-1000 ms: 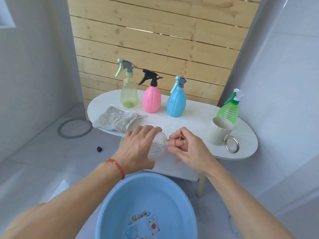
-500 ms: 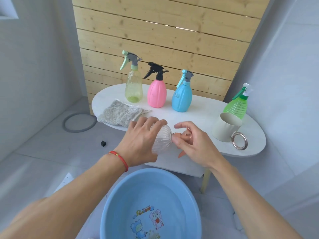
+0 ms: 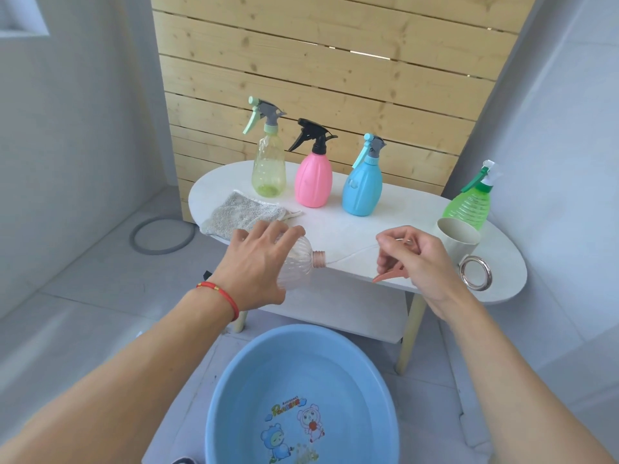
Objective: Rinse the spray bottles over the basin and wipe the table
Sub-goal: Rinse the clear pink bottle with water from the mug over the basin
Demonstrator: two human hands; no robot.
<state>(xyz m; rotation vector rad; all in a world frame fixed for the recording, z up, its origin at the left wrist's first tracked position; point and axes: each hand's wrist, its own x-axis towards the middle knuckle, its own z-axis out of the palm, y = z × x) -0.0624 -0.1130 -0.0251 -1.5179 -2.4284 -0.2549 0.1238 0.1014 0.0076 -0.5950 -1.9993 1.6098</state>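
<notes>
Clear ribbed plastic, the spray bottle body [image 3: 296, 264] now lies on its side in the left hand [image 3: 256, 266], whose fingers curl over it, its bare pinkish threaded neck pointing right. Half a second ago the right hand was at that neck with the sprayer seated; now the pink trigger sprayer head [image 3: 388, 276] is off and drawn away to the right, gripped in the curled fingers of the right hand [image 3: 418, 262], with its thin clear dip tube [image 3: 351, 254] trailing back into the neck. Both are held at the near edge of the white oval table [image 3: 418, 212], above and behind the round blue plastic basin [image 3: 234, 380] on the floor.

On the table, unmoved, stand a pale yellow-green translucent spray bottle [image 3: 269, 170], a pink spray bottle with a black head [image 3: 314, 180], a blue spray bottle [image 3: 362, 187] and a green ribbed spray bottle [image 3: 469, 204], with a grey woven cloth [image 3: 234, 212] and a cream cup with a metal ring handle [image 3: 459, 239].

Cartoon bear and pig figures decorate the basin's bottom under coloured lettering too small to read.
</notes>
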